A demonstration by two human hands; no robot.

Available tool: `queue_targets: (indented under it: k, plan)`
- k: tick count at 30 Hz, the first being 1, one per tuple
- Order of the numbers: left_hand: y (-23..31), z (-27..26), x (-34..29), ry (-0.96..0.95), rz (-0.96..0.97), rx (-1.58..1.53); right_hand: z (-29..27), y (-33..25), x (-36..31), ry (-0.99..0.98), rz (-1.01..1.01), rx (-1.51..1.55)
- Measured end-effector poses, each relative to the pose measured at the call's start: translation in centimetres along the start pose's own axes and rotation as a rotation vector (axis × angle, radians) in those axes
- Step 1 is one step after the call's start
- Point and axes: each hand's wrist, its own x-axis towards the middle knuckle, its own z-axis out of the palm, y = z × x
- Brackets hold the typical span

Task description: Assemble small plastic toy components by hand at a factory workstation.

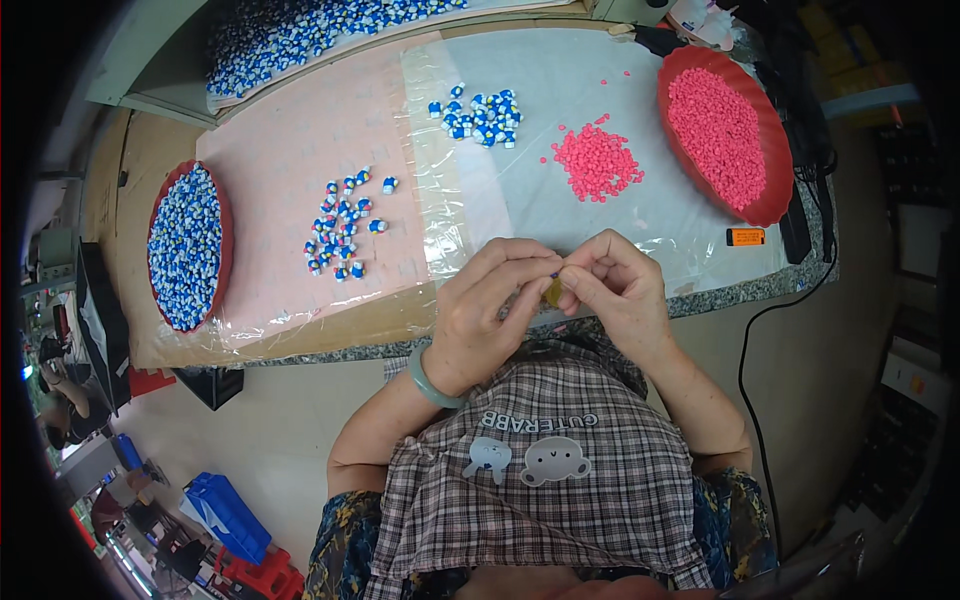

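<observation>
My left hand [480, 312] and my right hand [628, 300] meet fingertip to fingertip just above the table's front edge. Both are closed in a pinch. Between the fingertips shows a tiny bit of a dark blue piece [556, 274], mostly hidden by the fingers. Something yellowish [552, 292] sits just below it, too covered to name. Ahead of the right hand lies a loose heap of small pink pieces [597, 163]. Beyond the left hand is a cluster of small blue-and-white pieces [487, 119]. Farther left, a scattered group of blue-and-white pieces with pink bits [343, 228] rests on the pink sheet.
A red dish [228, 250] of blue-and-white pieces stands at the left. Another red dish [780, 165] holds pink pieces at the right. An orange-labelled small block [745, 237] lies beside it. A shelf at the back holds many blue pieces [300, 45]. A black cable [745, 365] hangs at the right.
</observation>
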Motion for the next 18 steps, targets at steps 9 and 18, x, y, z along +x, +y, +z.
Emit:
queue_targets:
  k: [9, 18]
  plan:
    - [-4.5, -9.6, 0.3, 0.200, -0.141, 0.506, -6.0, 1.8, 3.8, 0.323, -0.378, -0.801]
    - [-4.9, -7.3, 3.8, 0.189, 0.116, 0.732, -5.1, 2.7, 5.5, 0.345, -0.530, -1.114]
